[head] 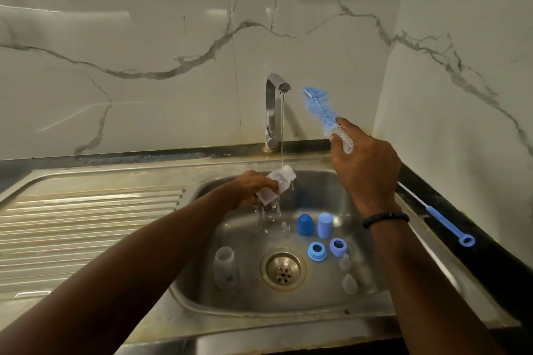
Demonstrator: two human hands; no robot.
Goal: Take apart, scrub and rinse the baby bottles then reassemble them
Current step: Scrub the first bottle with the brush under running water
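My left hand (250,186) grips a clear baby bottle body (278,184) tilted under the running tap (276,108); water spills off it into the sink. My right hand (364,166) holds a blue bottle brush (320,108) raised beside the tap, bristles pointing up. On the sink floor stand a second clear bottle (225,267), two blue caps (305,224) (325,225), two blue collar rings (317,251) (338,247) and two clear teats (345,262) (349,283).
A stainless sink basin (202,300) with a drain (283,269) in its middle has a ribbed drainboard (86,225) to the left. A thin blue-handled teat brush (444,222) lies on the dark counter at the right. Marble walls stand behind and to the right.
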